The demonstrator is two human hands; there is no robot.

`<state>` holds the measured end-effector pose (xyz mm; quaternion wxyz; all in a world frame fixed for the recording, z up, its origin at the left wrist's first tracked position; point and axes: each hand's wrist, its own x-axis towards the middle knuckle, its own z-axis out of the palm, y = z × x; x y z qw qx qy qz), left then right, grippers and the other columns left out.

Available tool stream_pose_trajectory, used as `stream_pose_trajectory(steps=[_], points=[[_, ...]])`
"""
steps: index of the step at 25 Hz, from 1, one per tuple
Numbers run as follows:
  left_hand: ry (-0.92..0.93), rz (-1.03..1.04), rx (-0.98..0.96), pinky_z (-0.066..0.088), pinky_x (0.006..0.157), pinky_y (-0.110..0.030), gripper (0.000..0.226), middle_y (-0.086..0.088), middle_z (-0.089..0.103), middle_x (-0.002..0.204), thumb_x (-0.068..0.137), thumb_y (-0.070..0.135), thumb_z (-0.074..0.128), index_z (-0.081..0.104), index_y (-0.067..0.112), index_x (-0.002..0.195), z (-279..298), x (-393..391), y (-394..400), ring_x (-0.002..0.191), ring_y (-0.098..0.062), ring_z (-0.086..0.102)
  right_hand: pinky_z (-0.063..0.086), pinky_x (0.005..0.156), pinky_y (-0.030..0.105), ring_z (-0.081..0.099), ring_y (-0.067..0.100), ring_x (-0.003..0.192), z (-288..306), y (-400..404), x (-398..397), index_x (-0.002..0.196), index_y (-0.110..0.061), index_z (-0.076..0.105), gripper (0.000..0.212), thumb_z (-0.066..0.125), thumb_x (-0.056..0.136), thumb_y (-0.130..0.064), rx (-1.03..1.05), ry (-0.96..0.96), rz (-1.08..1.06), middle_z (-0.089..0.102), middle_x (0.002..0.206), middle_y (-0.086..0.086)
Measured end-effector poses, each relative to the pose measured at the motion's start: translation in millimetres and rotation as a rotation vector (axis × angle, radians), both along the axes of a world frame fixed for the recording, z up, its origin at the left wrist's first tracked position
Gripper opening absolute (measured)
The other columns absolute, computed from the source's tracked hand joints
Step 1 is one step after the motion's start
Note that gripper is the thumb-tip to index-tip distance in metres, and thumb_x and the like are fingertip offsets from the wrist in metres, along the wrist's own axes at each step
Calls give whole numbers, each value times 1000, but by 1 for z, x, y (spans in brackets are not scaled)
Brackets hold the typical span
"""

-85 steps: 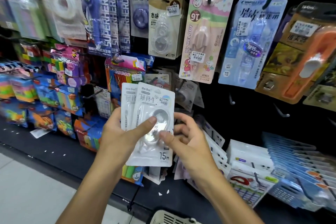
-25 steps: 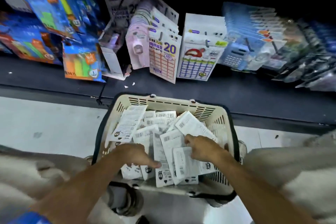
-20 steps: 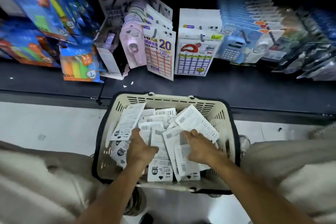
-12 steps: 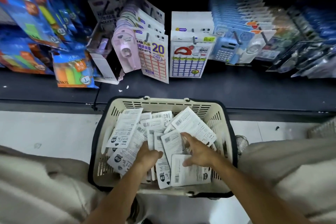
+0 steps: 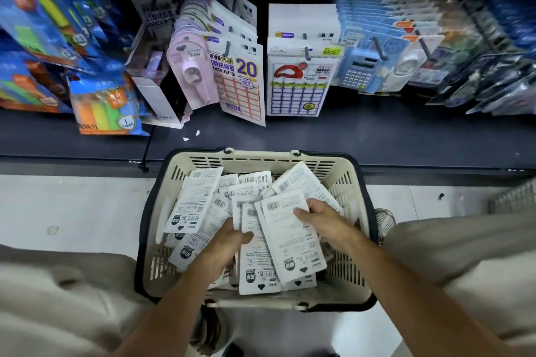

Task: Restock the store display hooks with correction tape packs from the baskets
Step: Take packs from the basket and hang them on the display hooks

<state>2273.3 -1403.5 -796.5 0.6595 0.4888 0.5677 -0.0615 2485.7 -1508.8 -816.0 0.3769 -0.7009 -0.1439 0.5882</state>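
Head view: right hand (image 5: 322, 220) pinching top pack (image 5: 290, 238), left hand (image 5: 229, 243) curled among loose packs; risks dragging neighbours out of basket (image 5: 345, 180).

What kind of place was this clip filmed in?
Most likely a stationery shop aisle: sticker packs hang on display hooks, a shopping basket sits on the floor, full of white packs.

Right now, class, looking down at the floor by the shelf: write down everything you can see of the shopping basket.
The basket is cream plastic with slotted walls, a dark rim and a dark handle folded down around it. It stands upright on the pale floor against the dark shelf base, between the person's knees. White correction tape packs lie loose inside, mostly printed backs up. The left hand reaches in among them; the right hand grips one pack.
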Motion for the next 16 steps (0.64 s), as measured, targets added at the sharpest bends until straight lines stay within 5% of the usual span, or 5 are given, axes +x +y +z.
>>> stream_pose_trajectory(steps=[5, 7, 9, 12, 16], points=[[-100, 138, -156, 49, 103, -58, 35, -3, 74, 121, 101, 40, 58, 51, 32, 134, -4, -6, -16, 115, -30, 67, 59, 91, 45, 73, 21, 98, -6, 5, -48, 120, -19, 62, 24, 56, 102, -34, -67, 42, -96, 75, 108, 0], [-152, 124, -162, 53, 100, -53, 58, -1, 77, 116, 79, 59, 77, 56, 35, 127, -1, 0, -15, 111, -27, 72, 62, 84, 40, 75, 17, 91, -3, 11, -59, 116, -20, 64, 24, 58, 101, -38, -51, 40, -93, 78, 100, -2], [-172, 54, -121, 56, 96, -49, 73, 1, 80, 108, 60, 42, 94, 63, 29, 124, 6, 10, -13, 103, -22, 76, 62, 85, 39, 75, 12, 91, 2, 16, -58, 114, -22, 65, 21, 59, 101, -37, -5, 4, -52, 78, 100, -6], [-106, 21, -112, 57, 91, -44, 66, 0, 80, 107, 65, 13, 94, 65, 21, 124, 17, 16, -6, 101, -23, 76, 60, 90, 42, 73, 21, 103, 10, 16, -37, 120, -23, 62, 21, 59, 101, -30, 39, 98, -21, 75, 114, 1], [-13, -80, 57, 48, 107, -45, 82, 3, 74, 121, 60, 12, 95, 55, 23, 131, 47, 12, 10, 114, -19, 66, 61, 61, 33, 76, 37, 87, 33, 10, 12, 109, -5, 68, 44, 51, 102, -45, -159, 34, 131, 78, 91, 17]])
